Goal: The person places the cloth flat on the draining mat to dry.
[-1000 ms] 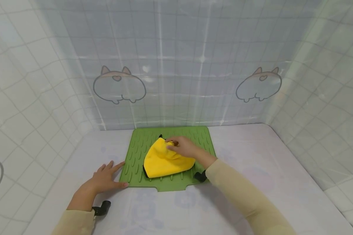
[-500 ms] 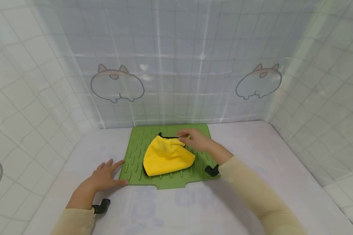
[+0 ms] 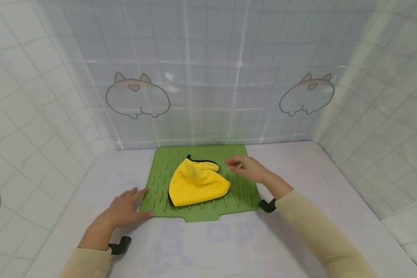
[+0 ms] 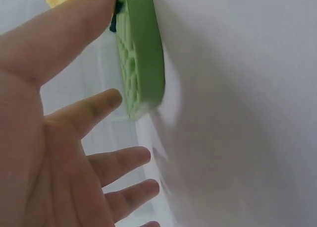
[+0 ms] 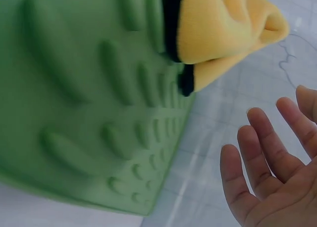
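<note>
A yellow cloth [image 3: 194, 187] with black edging lies crumpled on a green ridged mat [image 3: 160, 181]. Its upper right part is folded over, as the head view shows. My left hand [image 3: 123, 210] is spread at the mat's left edge, thumb and index finger touching it. In the left wrist view the fingers [image 4: 99, 108] are straight and hold nothing. My right hand [image 3: 248, 169] hovers over the right part of the mat, apart from the cloth. Its fingers [image 5: 262, 152] are relaxed and hold nothing in the right wrist view.
The mat lies on a pale printed surface [image 3: 201, 251], a short tab on its near side. A grid-patterned back wall [image 3: 208, 96] with cartoon drawings stands behind it. Similar walls rise on the left [image 3: 31, 116] and right [image 3: 385, 116].
My right hand has let go of the cloth and moved right, away from it. The cloth's bunched top has settled flatter. My left hand stays at the mat's edge.
</note>
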The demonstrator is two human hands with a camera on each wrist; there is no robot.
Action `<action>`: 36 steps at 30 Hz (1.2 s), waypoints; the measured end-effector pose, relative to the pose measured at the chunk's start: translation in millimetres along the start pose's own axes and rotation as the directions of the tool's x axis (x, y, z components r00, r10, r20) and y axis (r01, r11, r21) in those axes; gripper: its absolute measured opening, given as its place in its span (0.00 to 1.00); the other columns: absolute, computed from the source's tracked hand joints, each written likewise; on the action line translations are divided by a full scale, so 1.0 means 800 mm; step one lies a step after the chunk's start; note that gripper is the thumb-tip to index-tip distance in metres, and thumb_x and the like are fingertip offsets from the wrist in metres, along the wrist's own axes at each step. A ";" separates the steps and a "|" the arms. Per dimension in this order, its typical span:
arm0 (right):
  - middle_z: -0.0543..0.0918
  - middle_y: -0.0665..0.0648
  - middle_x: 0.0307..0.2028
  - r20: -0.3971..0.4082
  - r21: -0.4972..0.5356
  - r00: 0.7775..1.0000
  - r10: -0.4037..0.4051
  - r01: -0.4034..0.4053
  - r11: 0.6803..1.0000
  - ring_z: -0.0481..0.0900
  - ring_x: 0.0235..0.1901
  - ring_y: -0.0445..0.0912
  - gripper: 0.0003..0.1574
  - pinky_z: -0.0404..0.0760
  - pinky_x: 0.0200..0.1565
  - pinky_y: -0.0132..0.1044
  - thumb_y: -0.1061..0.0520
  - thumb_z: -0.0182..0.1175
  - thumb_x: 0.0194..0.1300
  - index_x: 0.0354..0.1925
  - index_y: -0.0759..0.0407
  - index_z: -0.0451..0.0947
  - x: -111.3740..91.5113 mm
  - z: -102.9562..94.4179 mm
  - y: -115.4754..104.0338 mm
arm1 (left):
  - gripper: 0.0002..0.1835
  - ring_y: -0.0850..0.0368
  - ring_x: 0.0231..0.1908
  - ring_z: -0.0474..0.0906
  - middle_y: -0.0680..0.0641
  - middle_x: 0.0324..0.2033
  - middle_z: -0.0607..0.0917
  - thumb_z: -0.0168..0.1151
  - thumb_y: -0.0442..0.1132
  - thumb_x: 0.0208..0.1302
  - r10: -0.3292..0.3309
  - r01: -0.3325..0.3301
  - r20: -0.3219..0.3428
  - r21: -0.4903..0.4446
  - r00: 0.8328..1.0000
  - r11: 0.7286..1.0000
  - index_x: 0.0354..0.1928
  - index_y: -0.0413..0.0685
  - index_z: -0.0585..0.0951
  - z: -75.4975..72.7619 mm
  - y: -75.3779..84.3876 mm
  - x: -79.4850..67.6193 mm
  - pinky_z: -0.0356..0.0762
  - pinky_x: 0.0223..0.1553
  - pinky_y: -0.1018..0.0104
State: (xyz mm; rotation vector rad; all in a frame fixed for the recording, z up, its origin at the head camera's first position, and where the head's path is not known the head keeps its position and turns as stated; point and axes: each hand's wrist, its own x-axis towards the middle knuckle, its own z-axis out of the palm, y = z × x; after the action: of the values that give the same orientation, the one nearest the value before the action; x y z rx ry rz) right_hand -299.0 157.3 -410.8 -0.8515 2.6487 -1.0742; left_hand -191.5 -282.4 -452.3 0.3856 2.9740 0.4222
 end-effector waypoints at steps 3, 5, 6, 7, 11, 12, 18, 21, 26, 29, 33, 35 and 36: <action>0.81 0.59 0.56 0.009 -0.006 1.000 0.006 -0.005 1.000 0.78 0.54 0.49 0.22 0.77 0.55 0.48 0.52 0.56 0.76 0.63 0.58 0.76 -0.006 0.003 0.005 | 0.48 0.19 0.63 0.63 0.21 0.64 0.67 0.68 0.64 0.58 0.044 -0.044 -0.030 -0.018 0.999 0.999 0.71 0.39 0.68 0.000 0.007 0.000 0.59 0.57 0.22; 0.82 0.58 0.56 0.010 -0.006 1.000 0.009 -0.009 1.000 0.78 0.53 0.49 0.22 0.77 0.55 0.49 0.52 0.57 0.76 0.63 0.59 0.76 -0.009 0.005 0.007 | 0.46 0.21 0.63 0.64 0.22 0.64 0.68 0.67 0.63 0.60 0.069 -0.071 -0.044 -0.039 0.997 0.997 0.72 0.40 0.68 0.002 0.011 0.001 0.61 0.57 0.23; 0.82 0.58 0.55 0.010 -0.002 1.000 0.011 -0.011 1.000 0.78 0.53 0.49 0.22 0.77 0.55 0.49 0.53 0.57 0.75 0.63 0.59 0.76 -0.010 0.006 0.007 | 0.45 0.22 0.63 0.65 0.23 0.64 0.69 0.66 0.62 0.62 0.077 -0.080 -0.047 -0.059 0.996 0.995 0.72 0.41 0.67 0.002 0.013 0.002 0.62 0.58 0.24; 0.82 0.58 0.55 0.011 0.001 1.000 0.011 -0.011 1.000 0.77 0.53 0.49 0.23 0.77 0.55 0.49 0.53 0.58 0.75 0.63 0.60 0.76 -0.011 0.007 0.009 | 0.44 0.23 0.64 0.65 0.24 0.65 0.69 0.66 0.61 0.63 0.083 -0.086 -0.046 -0.084 0.996 0.993 0.72 0.41 0.67 0.003 0.015 0.002 0.62 0.59 0.26; 0.82 0.59 0.55 0.033 0.032 0.999 0.010 -0.011 0.999 0.77 0.53 0.50 0.21 0.77 0.56 0.50 0.54 0.58 0.75 0.61 0.62 0.76 -0.016 0.010 0.012 | 0.39 0.27 0.66 0.64 0.30 0.67 0.70 0.62 0.57 0.69 0.117 -0.124 -0.047 -0.191 0.992 0.974 0.73 0.41 0.66 0.005 0.024 0.006 0.62 0.63 0.31; 0.81 0.59 0.55 0.046 0.040 0.999 0.008 -0.010 0.999 0.77 0.53 0.50 0.21 0.76 0.56 0.50 0.54 0.58 0.75 0.60 0.62 0.76 -0.016 0.011 0.014 | 0.38 0.28 0.67 0.64 0.31 0.67 0.70 0.61 0.57 0.70 0.122 -0.129 -0.046 -0.212 0.991 0.969 0.73 0.41 0.66 0.005 0.026 0.007 0.62 0.64 0.32; 0.80 0.54 0.56 0.146 0.066 0.989 -0.020 0.011 0.998 0.76 0.56 0.50 0.19 0.77 0.56 0.50 0.53 0.59 0.75 0.59 0.58 0.77 -0.016 0.019 0.019 | 0.35 0.30 0.67 0.64 0.34 0.67 0.72 0.59 0.53 0.72 0.139 -0.149 -0.058 -0.230 0.989 0.962 0.72 0.40 0.67 0.006 0.043 0.010 0.62 0.65 0.33; 0.80 0.51 0.56 0.169 0.065 0.985 -0.029 0.018 0.998 0.75 0.57 0.50 0.17 0.77 0.56 0.49 0.53 0.60 0.74 0.58 0.53 0.78 -0.016 0.022 0.018 | 0.35 0.31 0.68 0.63 0.35 0.68 0.71 0.59 0.54 0.72 0.148 -0.154 -0.043 -0.267 0.988 0.951 0.73 0.41 0.67 0.006 0.051 0.012 0.61 0.65 0.33; 0.80 0.49 0.55 0.190 0.060 0.981 -0.038 0.027 0.998 0.76 0.57 0.51 0.16 0.78 0.56 0.47 0.53 0.59 0.74 0.58 0.50 0.78 -0.014 0.025 0.015 | 0.35 0.32 0.69 0.63 0.37 0.69 0.70 0.56 0.57 0.73 0.128 -0.124 -0.005 -0.289 0.992 0.949 0.74 0.46 0.67 0.007 0.064 0.018 0.62 0.64 0.33; 0.80 0.50 0.56 0.199 0.060 0.979 -0.046 0.035 0.998 0.76 0.58 0.53 0.17 0.78 0.56 0.48 0.53 0.59 0.74 0.59 0.52 0.78 -0.013 0.027 0.012 | 0.32 0.33 0.68 0.65 0.38 0.68 0.72 0.56 0.55 0.74 0.099 -0.095 0.001 -0.272 0.995 0.958 0.73 0.48 0.69 0.008 0.071 0.020 0.64 0.64 0.34; 0.80 0.51 0.56 0.210 0.064 0.977 -0.049 0.037 0.997 0.76 0.58 0.51 0.18 0.78 0.57 0.48 0.53 0.60 0.74 0.59 0.51 0.78 -0.010 0.030 0.011 | 0.28 0.37 0.64 0.72 0.40 0.64 0.77 0.58 0.53 0.74 0.071 -0.068 -0.001 -0.275 0.998 0.959 0.70 0.48 0.73 0.009 0.082 0.023 0.69 0.61 0.38; 0.80 0.51 0.56 0.217 0.065 0.975 -0.048 0.035 0.997 0.76 0.57 0.50 0.18 0.78 0.56 0.46 0.53 0.60 0.73 0.59 0.50 0.78 -0.008 0.033 0.011 | 0.26 0.40 0.61 0.74 0.41 0.62 0.79 0.59 0.52 0.73 0.053 -0.052 -0.004 -0.282 0.999 0.958 0.67 0.49 0.76 0.010 0.086 0.026 0.72 0.59 0.39; 0.81 0.50 0.55 0.220 0.064 0.975 -0.045 0.031 0.997 0.76 0.56 0.48 0.17 0.79 0.56 0.45 0.54 0.61 0.73 0.59 0.50 0.79 -0.008 0.034 0.011 | 0.25 0.42 0.58 0.76 0.42 0.60 0.81 0.59 0.52 0.73 0.042 -0.042 -0.005 -0.289 0.999 0.956 0.66 0.49 0.77 0.011 0.088 0.027 0.74 0.56 0.42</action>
State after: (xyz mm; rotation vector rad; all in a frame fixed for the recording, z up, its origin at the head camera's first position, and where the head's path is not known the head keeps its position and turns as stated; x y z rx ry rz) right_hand -288.5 149.8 -436.9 -0.9531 2.4150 -0.9982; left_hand -194.8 -208.6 -442.2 0.4154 2.8451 0.8475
